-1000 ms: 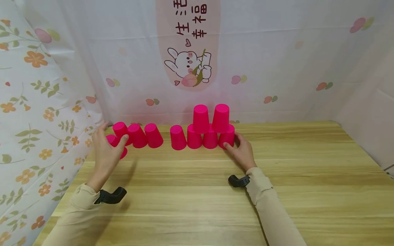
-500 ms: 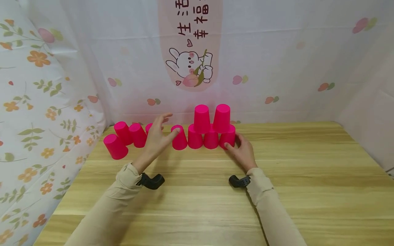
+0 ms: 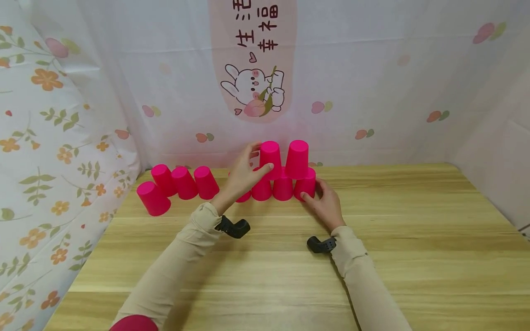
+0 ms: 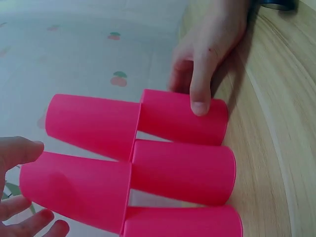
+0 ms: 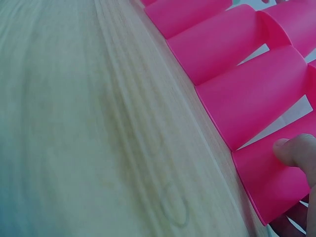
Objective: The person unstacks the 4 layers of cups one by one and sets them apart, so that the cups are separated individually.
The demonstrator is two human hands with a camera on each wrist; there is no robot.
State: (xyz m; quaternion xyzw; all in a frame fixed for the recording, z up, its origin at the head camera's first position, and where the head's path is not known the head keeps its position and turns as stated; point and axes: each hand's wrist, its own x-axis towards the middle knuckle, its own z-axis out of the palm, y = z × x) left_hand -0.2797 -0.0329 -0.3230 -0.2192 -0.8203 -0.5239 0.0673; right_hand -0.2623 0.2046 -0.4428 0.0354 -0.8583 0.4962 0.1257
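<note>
Gripping lower right cup (image 3: 305, 182): right fingers (image 4: 200, 91) | left fingers (image 4: 32, 223) spread around upper left cup (image 3: 270, 156) | inverted, insides hidden

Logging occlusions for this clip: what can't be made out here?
Head view: most of one pink cup, hidden by the left hand.
Head view: far fingertips of the right hand, behind the rightmost bottom cup.
Head view: red shape, cut off by bottom edge, unidentifiable.
</note>
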